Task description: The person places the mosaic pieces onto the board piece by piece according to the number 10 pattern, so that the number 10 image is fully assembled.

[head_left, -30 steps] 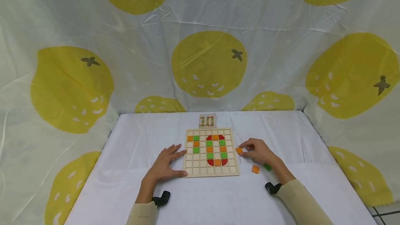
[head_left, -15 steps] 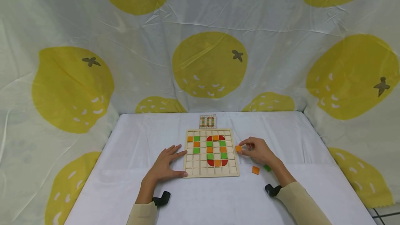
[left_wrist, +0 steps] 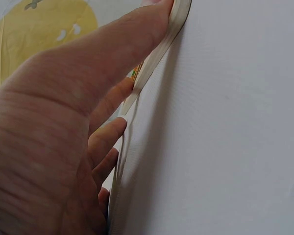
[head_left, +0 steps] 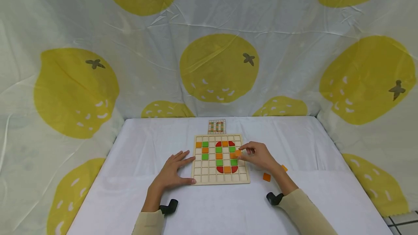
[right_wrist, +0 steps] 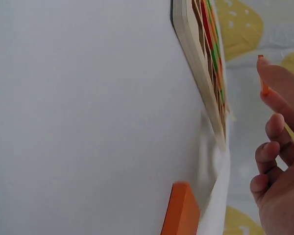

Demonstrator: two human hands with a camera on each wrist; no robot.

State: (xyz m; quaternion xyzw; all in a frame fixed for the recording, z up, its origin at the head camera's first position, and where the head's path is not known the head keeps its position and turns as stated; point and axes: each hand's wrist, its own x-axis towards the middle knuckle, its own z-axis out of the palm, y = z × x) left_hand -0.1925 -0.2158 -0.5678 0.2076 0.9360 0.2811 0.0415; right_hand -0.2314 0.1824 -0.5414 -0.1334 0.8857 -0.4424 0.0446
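Note:
In the head view a wooden grid board [head_left: 210,178] lies on the white table, with red, green and orange tiles set in some of its squares. My right hand [head_left: 261,156] pinches an orange square tile [head_left: 238,153] between thumb and finger, over the board's right part. The right wrist view has that tile [right_wrist: 264,87] raised above the board's level. My left hand [head_left: 171,171] lies spread at the board's left edge. Its thumb [left_wrist: 132,41] and fingers touch that edge in the left wrist view.
Behind the board lies a small card [head_left: 217,126] printed with a coloured grid pattern. A loose orange tile [head_left: 266,177] rests on the table right of the board. Another orange tile [head_left: 285,168] shows partly beyond my right wrist.
My right hand has moved left with the orange tile, from beside the board to over it. A green tile by my right wrist is now hidden; an orange one has come into sight.

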